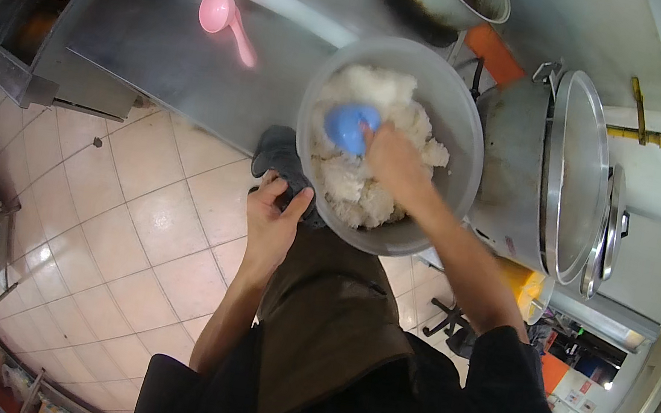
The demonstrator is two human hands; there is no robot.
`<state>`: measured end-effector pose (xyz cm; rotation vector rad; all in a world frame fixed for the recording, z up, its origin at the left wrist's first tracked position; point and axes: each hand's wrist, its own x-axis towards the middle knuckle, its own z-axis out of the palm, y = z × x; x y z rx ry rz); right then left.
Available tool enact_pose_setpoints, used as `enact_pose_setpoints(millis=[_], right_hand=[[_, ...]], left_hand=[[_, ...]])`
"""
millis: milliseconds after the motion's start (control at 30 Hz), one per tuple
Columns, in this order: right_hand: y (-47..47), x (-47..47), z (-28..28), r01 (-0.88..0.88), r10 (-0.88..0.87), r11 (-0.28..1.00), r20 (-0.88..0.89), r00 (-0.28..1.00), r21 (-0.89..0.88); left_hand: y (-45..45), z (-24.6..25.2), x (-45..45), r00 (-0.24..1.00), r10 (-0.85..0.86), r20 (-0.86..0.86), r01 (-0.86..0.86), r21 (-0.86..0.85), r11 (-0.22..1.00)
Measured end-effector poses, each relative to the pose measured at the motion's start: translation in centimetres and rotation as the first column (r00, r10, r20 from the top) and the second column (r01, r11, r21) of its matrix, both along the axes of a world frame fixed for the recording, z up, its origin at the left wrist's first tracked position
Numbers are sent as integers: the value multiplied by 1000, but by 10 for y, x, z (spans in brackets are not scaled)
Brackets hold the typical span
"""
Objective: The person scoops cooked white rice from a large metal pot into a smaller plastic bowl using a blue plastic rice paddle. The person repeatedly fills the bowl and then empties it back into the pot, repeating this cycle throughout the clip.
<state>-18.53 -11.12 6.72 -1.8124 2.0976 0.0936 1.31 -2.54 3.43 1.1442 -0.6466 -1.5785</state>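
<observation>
A large grey plastic tub [470, 144] stands before me, holding a clumped white mass that looks like cooked rice [381, 88]. My right hand [399, 162] reaches into it and grips a blue plastic scoop [349, 126], which rests on the white mass. Beside the tub's near left rim, my left hand [280, 198] pinches a dark grey cloth or mitt [281, 150] between thumb and fingers. Further left, a pink plastic scoop [217, 12] lies on the steel worktop [137, 33], its handle pointing towards the tub.
A big metal pot [508, 170] with several round lids beside it stands to the right. An open, stained pot [453, 5] is at the back. Tiled floor [160, 218] lies below the worktop's edge, and a shelf rack [5, 213] stands at the far left.
</observation>
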Motion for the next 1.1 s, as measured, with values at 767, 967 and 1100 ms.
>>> enact_pose_setpoints(millis=[767, 967, 1100], right_hand=[[-7, -26, 36, -85, 37, 962, 185, 982, 260], [-50, -14, 36, -115, 75, 924, 120, 990, 366], [-30, -32, 90, -188, 210, 917, -24, 977, 353]], left_hand=[[-1, 4, 7, 998, -41, 43, 40, 31, 999], [7, -28, 14, 984, -71, 164, 84, -73, 994], [6, -13, 13, 986, -75, 149, 83, -48, 995]])
